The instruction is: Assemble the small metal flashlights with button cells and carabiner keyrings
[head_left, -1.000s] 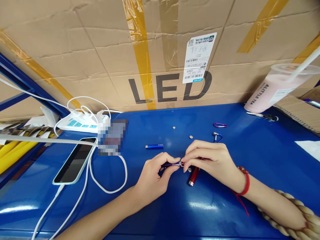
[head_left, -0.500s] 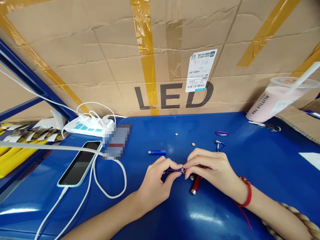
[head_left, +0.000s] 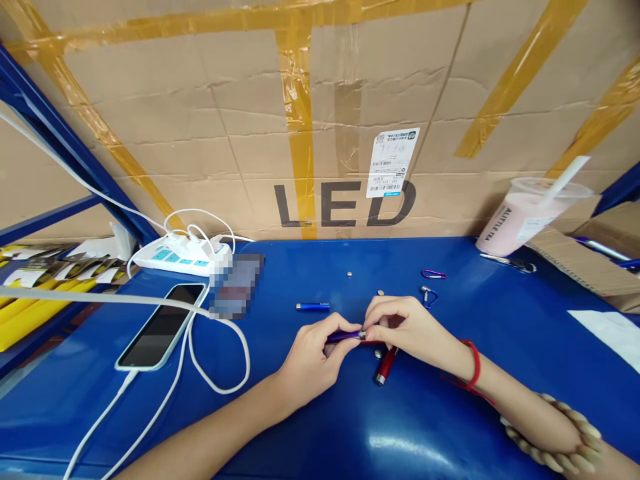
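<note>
My left hand (head_left: 313,353) pinches a small purple tube, which looks like a mini flashlight (head_left: 340,337), between thumb and fingers. At its silver end, the thumb and fingers of my right hand (head_left: 400,323) are closed together; any small part between them is hidden. Under the right hand lies a red tube (head_left: 385,367) of similar kind, with a round silver button cell (head_left: 378,354) beside it. A blue tube (head_left: 313,307) rests beyond my left hand. Another button cell (head_left: 349,274) sits farther back, and one more (head_left: 381,293) shows just behind my right fingers.
A purple carabiner (head_left: 433,274) and a blue carabiner (head_left: 429,297) lie back right. A tilted drink cup (head_left: 515,217) and keys (head_left: 520,265) are beyond. To the left are a phone (head_left: 163,327), white cables (head_left: 247,353) and a power strip (head_left: 183,259). A large carton (head_left: 225,133) stands behind.
The view has shifted slightly. Both hands remain together at the purple flashlight's silver end, and more of its tube shows between my left fingers. My right fingers look more curled.
</note>
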Tool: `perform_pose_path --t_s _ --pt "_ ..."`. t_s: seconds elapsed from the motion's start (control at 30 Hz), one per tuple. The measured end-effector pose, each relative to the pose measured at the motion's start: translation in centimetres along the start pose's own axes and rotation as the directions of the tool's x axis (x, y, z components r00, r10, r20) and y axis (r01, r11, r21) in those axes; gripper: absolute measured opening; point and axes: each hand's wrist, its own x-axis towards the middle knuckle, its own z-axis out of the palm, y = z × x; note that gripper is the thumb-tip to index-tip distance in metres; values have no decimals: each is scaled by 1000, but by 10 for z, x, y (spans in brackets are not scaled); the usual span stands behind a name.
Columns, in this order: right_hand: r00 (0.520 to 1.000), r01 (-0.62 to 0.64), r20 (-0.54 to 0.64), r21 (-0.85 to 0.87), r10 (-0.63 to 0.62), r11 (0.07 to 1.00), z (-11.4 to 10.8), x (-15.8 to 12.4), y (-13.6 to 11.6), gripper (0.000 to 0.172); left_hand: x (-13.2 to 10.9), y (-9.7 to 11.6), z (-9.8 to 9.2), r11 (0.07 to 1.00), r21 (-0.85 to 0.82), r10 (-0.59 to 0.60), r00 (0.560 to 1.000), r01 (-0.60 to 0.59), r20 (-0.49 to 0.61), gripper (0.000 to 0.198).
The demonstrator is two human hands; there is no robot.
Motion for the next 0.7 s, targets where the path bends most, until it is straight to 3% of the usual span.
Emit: perform_pose_path --t_s 0.13,0.43,0.57,0.7 --pt "998 19 51 65 -23 998 0 1 1 32 1 -1 -2 998 62 15 1000 -15 3 12" --pt "994 105 23 -39 -104 994 -3 2 -5 35 4 1 -3 997 71 -2 998 -2 57 21" --pt "986 167 19 -140 -166 976 -3 1 -6 39 2 0 -3 956 248 141 987 -156 78 18" --pt "980 195 93 -255 -177 947 -4 -3 -10 38 0 1 -4 889 383 235 968 -253 92 20"
